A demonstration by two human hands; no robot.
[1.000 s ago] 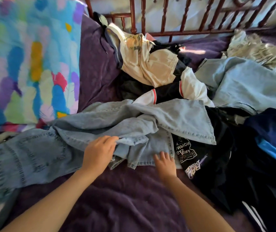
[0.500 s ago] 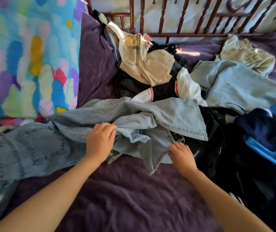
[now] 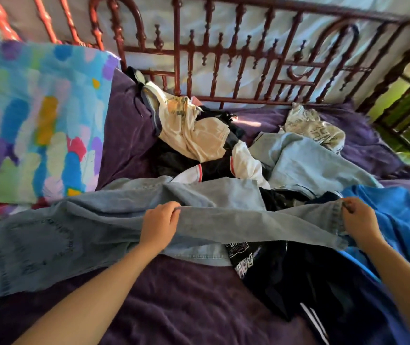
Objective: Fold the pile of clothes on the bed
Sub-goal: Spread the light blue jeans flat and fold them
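Jeans (image 3: 236, 220) now stretched taut — right hand (image 3: 358, 220) swung outward, both grips pinching denim, left hand (image 3: 158, 224) mid-leg.

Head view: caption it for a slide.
Both hands, left hand and right hand, stretch light-blue denim jeans above purple bedspread.
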